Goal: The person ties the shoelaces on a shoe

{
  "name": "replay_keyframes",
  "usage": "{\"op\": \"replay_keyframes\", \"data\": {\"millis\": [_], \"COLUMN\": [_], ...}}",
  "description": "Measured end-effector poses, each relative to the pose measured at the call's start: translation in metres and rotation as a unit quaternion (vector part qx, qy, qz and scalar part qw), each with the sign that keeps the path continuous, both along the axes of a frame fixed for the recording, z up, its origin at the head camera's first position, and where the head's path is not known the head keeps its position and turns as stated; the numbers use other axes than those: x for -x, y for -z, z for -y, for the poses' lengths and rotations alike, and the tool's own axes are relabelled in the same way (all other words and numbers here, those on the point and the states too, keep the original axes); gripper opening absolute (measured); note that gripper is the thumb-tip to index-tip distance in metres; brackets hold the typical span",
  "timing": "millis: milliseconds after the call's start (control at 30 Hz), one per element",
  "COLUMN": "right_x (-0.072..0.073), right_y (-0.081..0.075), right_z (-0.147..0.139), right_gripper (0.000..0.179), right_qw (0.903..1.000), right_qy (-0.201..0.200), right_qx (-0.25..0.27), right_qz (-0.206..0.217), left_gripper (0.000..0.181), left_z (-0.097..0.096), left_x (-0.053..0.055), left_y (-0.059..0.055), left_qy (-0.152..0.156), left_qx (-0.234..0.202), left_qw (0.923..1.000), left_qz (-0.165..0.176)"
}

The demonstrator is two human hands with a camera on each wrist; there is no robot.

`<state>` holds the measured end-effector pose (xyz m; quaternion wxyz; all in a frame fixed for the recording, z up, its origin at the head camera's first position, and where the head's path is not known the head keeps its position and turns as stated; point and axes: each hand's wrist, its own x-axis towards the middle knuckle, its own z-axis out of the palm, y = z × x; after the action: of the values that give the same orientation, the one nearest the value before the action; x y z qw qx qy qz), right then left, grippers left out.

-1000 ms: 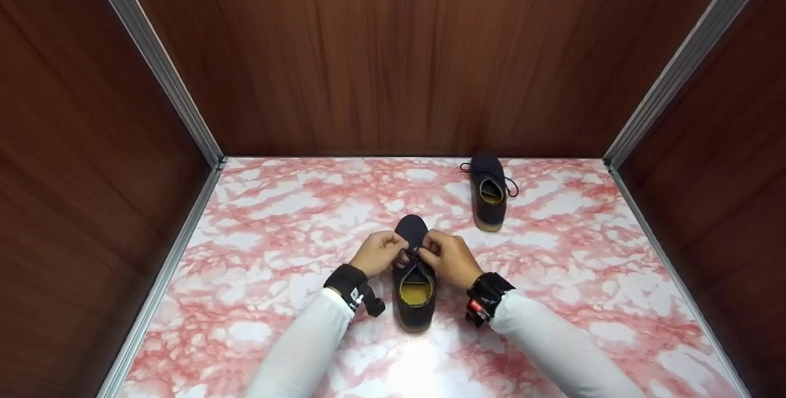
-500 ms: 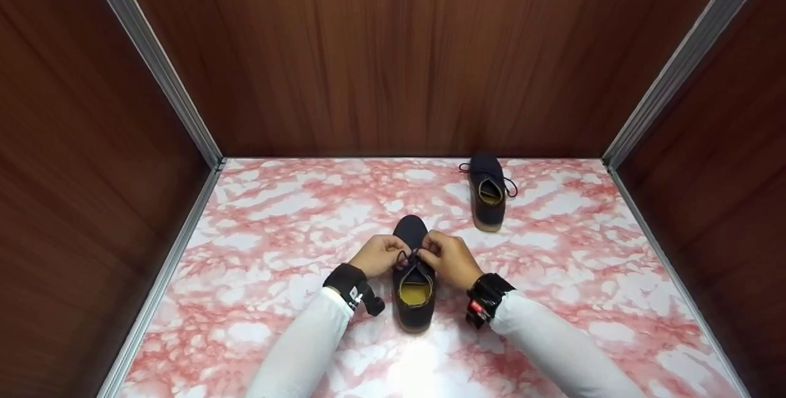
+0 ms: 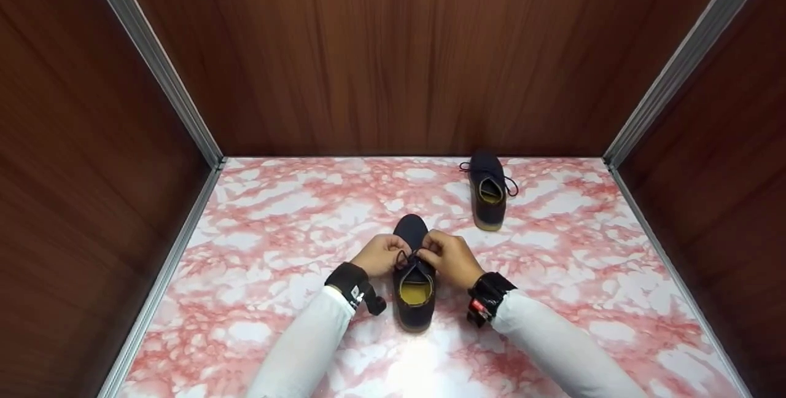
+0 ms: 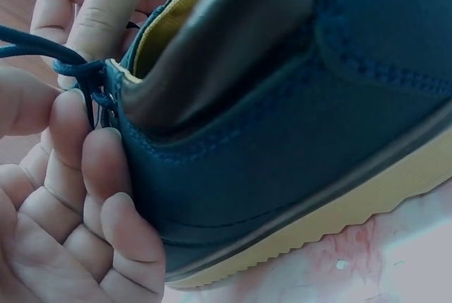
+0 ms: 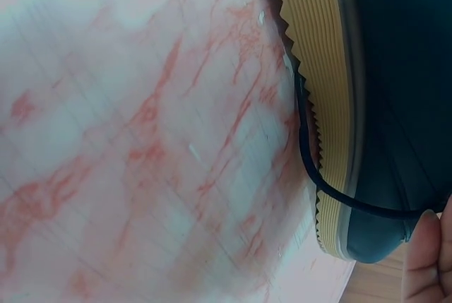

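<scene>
A dark blue lace-up shoe with a yellow lining stands between my two hands in the head view, toe pointing away. My left hand pinches its shoelace at the knot over the tongue, and a small loop shows beside the thumb. From the other side, my right hand pinches the lace as well. The right wrist view catches only that hand's fingertips on the dark lace, whose length hangs down beside the tan sole. Fingers partly hide the knot.
A matching shoe with its lace tied in a bow stands at the back right, toe near the brown wood-grain back wall. Side walls with grey metal edge strips bound the red-and-white marbled surface.
My left fingers have shifted slightly right, toward the knot, and a lace loop shows more plainly beside them. The right hand keeps its place, and both shoes stand where they were.
</scene>
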<state>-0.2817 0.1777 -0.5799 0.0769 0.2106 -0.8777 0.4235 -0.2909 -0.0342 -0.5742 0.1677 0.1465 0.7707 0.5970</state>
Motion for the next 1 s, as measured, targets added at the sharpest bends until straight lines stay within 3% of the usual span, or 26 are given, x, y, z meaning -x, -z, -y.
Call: {"op": "replay_keyframes", "data": {"millis": [533, 867, 1000], "right_x": [0.0, -0.001, -0.003], "right_y": [0.006, 0.005, 0.005], "right_z": [-0.009, -0.026, -0.034], "right_gripper": [0.022, 0.028, 0.028], "right_qw": [0.9996, 0.997, 0.9963], "right_qy": [-0.019, -0.005, -0.004], "right_qx": [0.017, 0.045, 0.045], "right_qz": [0.008, 0.062, 0.074], "left_gripper": [0.018, 0.019, 0.017], "left_z": [0.007, 0.003, 0.002], "left_x": [0.0, -0.004, -0.005], "left_y": [0.005, 0.001, 0.0], "left_qy": [0.013, 0.016, 0.019], "left_qx": [0.015, 0.048, 0.061], "left_qw": [0.9998, 0.9987, 0.9975], "left_qz": [-0.008, -0.009, -0.032]}}
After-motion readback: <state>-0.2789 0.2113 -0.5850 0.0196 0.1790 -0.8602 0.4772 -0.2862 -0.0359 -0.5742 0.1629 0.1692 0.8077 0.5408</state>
